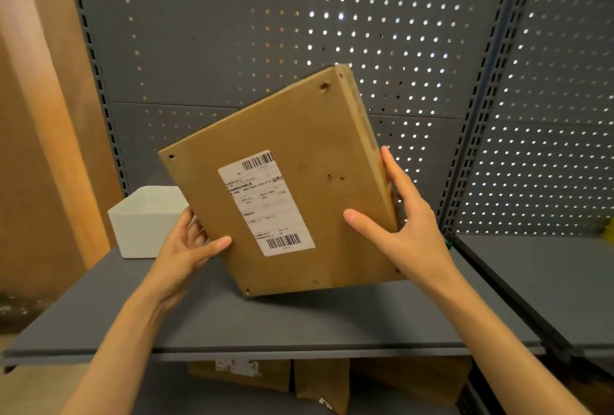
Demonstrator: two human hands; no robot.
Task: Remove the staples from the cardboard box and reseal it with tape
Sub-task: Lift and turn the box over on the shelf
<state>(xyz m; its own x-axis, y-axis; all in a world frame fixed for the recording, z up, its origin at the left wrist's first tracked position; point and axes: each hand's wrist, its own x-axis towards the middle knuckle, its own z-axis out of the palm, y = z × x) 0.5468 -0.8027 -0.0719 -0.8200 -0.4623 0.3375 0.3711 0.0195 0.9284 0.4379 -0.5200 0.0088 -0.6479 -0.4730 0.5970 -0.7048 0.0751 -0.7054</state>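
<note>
A flat brown cardboard box (pixel 299 155) is held tilted above the grey shelf, its broad face toward me. A white shipping label (pixel 265 203) with barcodes is stuck on that face. Small dark holes mark the corners and the middle right of the face. My left hand (pixel 187 248) grips the box's lower left edge, thumb on the front. My right hand (pixel 405 228) clasps the right edge, thumb on the face and fingers along the side. No staples or tape are visible.
A white rectangular bin (pixel 143 221) sits at the back left of the grey shelf (pixel 299 321). A grey pegboard wall (pixel 249 32) stands behind. More cardboard boxes (pixel 319 381) lie under the shelf. A second shelf (pixel 548 268) adjoins on the right.
</note>
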